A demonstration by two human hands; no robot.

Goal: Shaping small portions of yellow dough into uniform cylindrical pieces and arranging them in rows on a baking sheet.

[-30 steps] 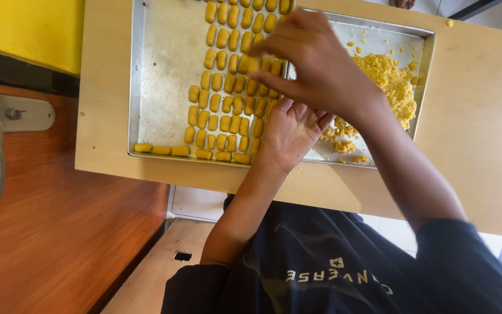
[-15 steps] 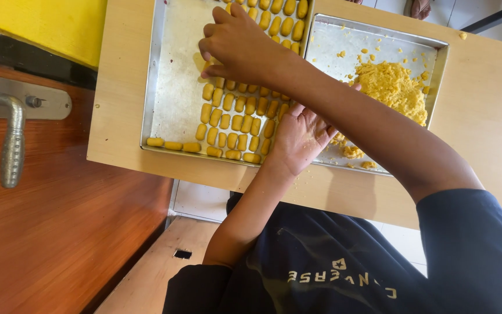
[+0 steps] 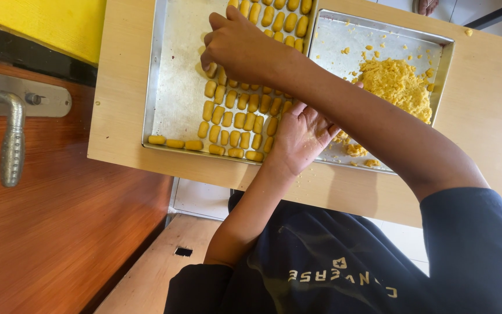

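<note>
Filling most of the view, a pale wooden tabletop (image 3: 495, 116) carries two shallow rectangular metal baking trays side by side, edges touching. The left-hand metal tray (image 3: 172, 87) holds neat rows of small oblong yellow dough pieces (image 3: 236, 119) packed along its right half and near edge, the remaining floor bare. The right-hand metal tray (image 3: 344, 46) holds a loose heap of crumbly yellow dough (image 3: 399, 84) with crumbs scattered about it. The right hand (image 3: 245, 49) reaches across over the rows, fingers curled down onto the pieces; whether they pinch one cannot be told. The left hand (image 3: 300, 134) lies where the trays meet, fingers loosely bent, its grasp hidden. A metal door handle (image 3: 11, 139) sits on brown wood at left.
</note>
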